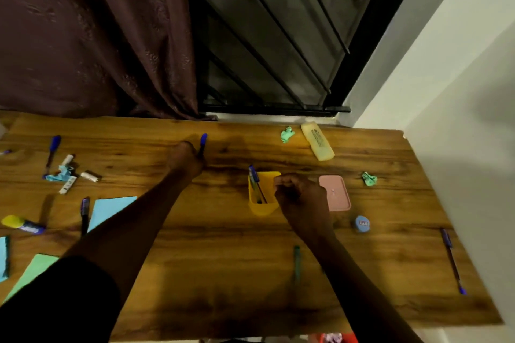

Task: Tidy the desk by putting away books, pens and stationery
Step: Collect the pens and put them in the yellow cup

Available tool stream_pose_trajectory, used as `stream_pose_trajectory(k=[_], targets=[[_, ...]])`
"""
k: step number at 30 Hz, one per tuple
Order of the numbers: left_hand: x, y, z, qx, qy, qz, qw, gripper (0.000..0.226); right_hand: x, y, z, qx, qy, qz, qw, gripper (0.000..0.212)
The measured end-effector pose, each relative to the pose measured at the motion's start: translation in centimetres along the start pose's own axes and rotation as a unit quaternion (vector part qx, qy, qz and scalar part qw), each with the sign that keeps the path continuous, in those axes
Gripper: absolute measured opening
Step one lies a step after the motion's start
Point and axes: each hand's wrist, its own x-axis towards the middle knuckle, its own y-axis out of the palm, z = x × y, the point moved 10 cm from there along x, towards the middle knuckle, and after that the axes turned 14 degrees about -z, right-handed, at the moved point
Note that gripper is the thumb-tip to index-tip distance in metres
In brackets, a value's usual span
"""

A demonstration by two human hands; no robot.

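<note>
Brown wood-grain counter [223,245]. Just left of the right grip [299,193], yellow plastic cup [263,207]. Just right of that grip, pink square plastic lid [337,195], then small round blue box [362,223] and crumpled green paper scrap [369,178]. Beyond, pale yellow oblong case [317,140]. Nearer, green pen [296,263]; far right, long blue pen [452,259]. Well left of the left grip [185,160], blue-capped pen [51,153], crumpled blue paper [61,172], light-blue paper sheet [111,210], dark marker [84,214], yellow-capped glue stick [22,225].

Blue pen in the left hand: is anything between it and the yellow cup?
Nothing visible. Only bare desk lies between the pen and the cup; the right hand is at the cup's right rim.
</note>
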Motion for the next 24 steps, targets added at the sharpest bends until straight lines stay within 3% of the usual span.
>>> stream_pose_trajectory(k=[6, 12, 18, 24], targets=[[1.8, 2.5, 1.3, 0.044, 0.01, 0.031, 0.998, 0.012, -1.9, -1.2, -0.7, -0.006, 0.02, -0.051, 0.999, 0.016], [-3.7, -0.1, -3.9, -0.099, 0.035, 0.036, 0.994, 0.018, -3.1, -2.7, -2.2, -0.009, 0.061, -0.058, 0.996, 0.014], [-10.4, -4.2, -9.6, -0.228, 0.058, 0.014, 0.972, 0.009, -2.6, -5.1, -3.0, 0.016, 0.086, -0.07, 0.994, 0.019], [-18.3, -2.7, -16.7, -0.288, 0.076, 0.07, 0.952, 0.019, -1.8, -11.1, -5.1, 0.056, 0.094, -0.107, 0.988, 0.016]])
